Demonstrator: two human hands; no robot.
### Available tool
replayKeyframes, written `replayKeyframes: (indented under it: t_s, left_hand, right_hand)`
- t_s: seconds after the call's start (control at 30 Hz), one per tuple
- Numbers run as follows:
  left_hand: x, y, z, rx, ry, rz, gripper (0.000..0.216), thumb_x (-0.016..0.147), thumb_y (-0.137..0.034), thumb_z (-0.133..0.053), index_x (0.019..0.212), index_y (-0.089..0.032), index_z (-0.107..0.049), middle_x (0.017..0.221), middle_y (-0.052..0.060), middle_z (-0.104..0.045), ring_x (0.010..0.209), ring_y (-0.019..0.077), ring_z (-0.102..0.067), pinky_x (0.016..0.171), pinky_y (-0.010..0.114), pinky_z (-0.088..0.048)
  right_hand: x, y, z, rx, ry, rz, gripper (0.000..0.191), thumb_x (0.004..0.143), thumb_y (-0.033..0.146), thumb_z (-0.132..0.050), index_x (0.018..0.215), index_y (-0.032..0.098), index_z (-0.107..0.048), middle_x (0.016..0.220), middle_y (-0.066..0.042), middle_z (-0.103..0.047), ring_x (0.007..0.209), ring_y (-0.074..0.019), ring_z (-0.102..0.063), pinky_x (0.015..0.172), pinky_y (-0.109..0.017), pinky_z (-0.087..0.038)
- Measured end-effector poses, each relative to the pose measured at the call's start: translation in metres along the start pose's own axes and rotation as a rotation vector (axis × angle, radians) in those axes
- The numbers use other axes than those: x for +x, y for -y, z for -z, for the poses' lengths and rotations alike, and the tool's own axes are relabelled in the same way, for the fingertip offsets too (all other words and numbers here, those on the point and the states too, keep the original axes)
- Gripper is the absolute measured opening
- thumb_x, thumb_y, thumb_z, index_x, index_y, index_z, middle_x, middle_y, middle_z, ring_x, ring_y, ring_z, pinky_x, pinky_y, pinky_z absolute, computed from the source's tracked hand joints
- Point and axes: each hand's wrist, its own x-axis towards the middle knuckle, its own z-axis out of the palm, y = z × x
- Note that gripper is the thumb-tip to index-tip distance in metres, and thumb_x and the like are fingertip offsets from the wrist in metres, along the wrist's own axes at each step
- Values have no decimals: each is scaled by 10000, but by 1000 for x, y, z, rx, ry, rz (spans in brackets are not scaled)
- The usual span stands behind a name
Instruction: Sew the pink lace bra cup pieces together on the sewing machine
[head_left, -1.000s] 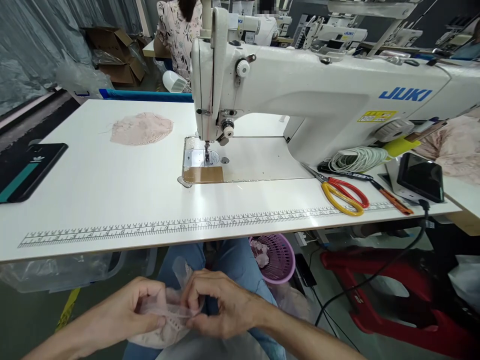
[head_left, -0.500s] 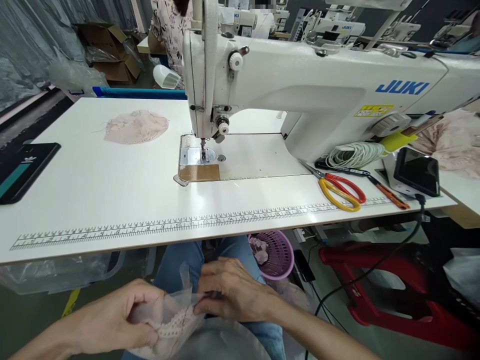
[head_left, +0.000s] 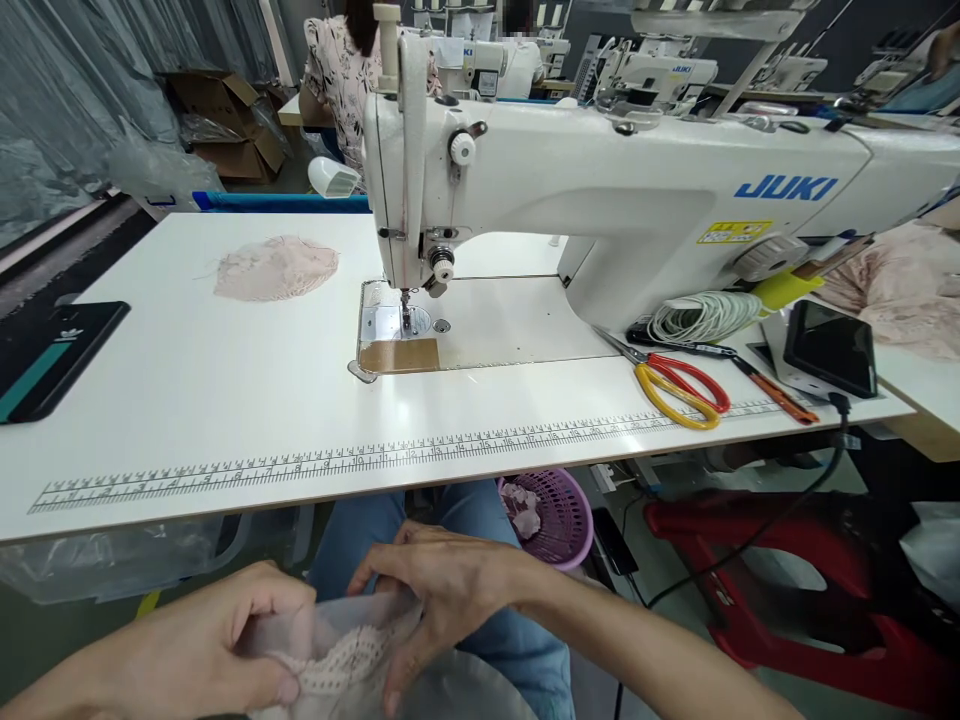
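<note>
Over my lap, my left hand (head_left: pixel 217 640) pinches a sheer pale fabric piece with scalloped lace trim (head_left: pixel 341 662) between thumb and fingers. My right hand (head_left: pixel 442 590) is at the fabric's right side, thumb and fingers spread apart around its edge. It touches the cloth, but its fingertips are partly hidden and I see no pinch. Both hands are below the front edge of the white sewing table (head_left: pixel 247 400). On the table stands a white JUKI sewing machine (head_left: pixel 600 160), its presser foot (head_left: pixel 406 312) with no cloth under it.
A pink lace piece (head_left: pixel 277 268) lies left of the needle. Scissors (head_left: pixel 679 390), an orange-handled tool (head_left: pixel 776 388), a cord coil (head_left: pixel 705 317) and a phone (head_left: pixel 831 347) sit at right. Below are a purple basket (head_left: pixel 559 515) and red stool (head_left: pixel 810 560). A person (head_left: pixel 341 80) is behind.
My right hand has loosened its fingers from the fabric and spread them, thumb moving down. My left hand keeps its pinch and has shifted slightly left. The view has tilted up a little.
</note>
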Motion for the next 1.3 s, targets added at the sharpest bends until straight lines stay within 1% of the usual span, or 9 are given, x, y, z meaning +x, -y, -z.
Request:
replayKeyframes:
  t_s: [0.1, 0.3, 0.43, 0.53, 0.63, 0.77, 0.93, 1.13, 1.3]
  left_hand:
    - [3, 8, 0, -80, 18, 19, 309, 725, -355, -643, 618, -210, -392, 648, -46, -301, 597, 124, -308, 521, 241, -226]
    - [7, 10, 1, -175, 63, -41, 320, 771, -314, -604, 607, -206, -351, 622, -57, -264, 564, 111, -235, 516, 271, -151]
    - [3, 12, 1, -129, 12, -19, 314, 748, -343, -645, 581, -198, -422, 596, -46, -315, 562, 115, -274, 521, 261, -185]
    - [4, 9, -1, -140, -36, 15, 219, 703, -337, -681, 591, -193, -561, 607, -26, -411, 600, 133, -368, 548, 240, -267]
    - [11, 8, -5, -232, 11, 13, 123, 675, -295, -680, 612, -191, -663, 589, -20, -472, 591, 131, -413, 553, 225, -319]
    - [19, 16, -11, -335, 70, -57, 107, 691, -265, -677, 650, -171, -708, 542, -28, -480, 524, 102, -371, 512, 217, -285]
    - [21, 16, -11, -348, 70, -72, 234, 717, -347, -722, 641, -147, -628, 534, -37, -427, 520, 97, -343, 497, 225, -239]
    - [22, 0, -11, -346, 40, -26, 216, 704, -331, -701, 630, -158, -596, 558, -31, -447, 542, 112, -367, 512, 235, -255]
    - [21, 4, -10, -323, 38, -24, 216, 693, -349, -729, 680, -155, -635, 599, -25, -488, 573, 118, -387, 529, 228, -247]
  right_hand:
    - [-3, -3, -4, -11, -43, -2, 551, 588, 309, -892, 1058, 220, -617, 646, 90, -557, 619, -111, -566, 790, -248, -435]
    - [0, -2, -3, 16, -108, -91, 443, 616, 297, -881, 973, 210, -635, 642, 77, -554, 656, -127, -559, 695, -225, -421]
    - [0, -6, 0, 247, -6, -45, 215, 681, 239, -841, 809, 160, -687, 613, 75, -586, 618, -97, -589, 562, -156, -391]
    - [0, -12, 1, 439, 58, 3, 110, 735, 189, -791, 804, 138, -722, 694, 49, -662, 702, -104, -631, 607, -135, -421]
    - [0, -18, -1, 547, 122, 3, 137, 717, 177, -795, 834, 144, -732, 763, 41, -690, 760, -112, -641, 660, -130, -438]
    - [2, -25, -4, 595, 144, -10, 160, 707, 221, -803, 835, 155, -734, 769, 44, -684, 752, -100, -624, 664, -124, -436]
    - [0, -28, -4, 632, 131, -17, 135, 714, 224, -788, 791, 134, -722, 744, 27, -671, 710, -102, -612, 642, -144, -441]
    - [2, -25, -11, 559, 57, 42, 165, 715, 253, -795, 804, 137, -717, 699, 35, -629, 658, -103, -593, 551, -158, -397]
    - [-1, -27, -11, 574, 16, 40, 226, 716, 316, -802, 757, 119, -700, 683, 42, -591, 606, -78, -545, 538, -160, -397]
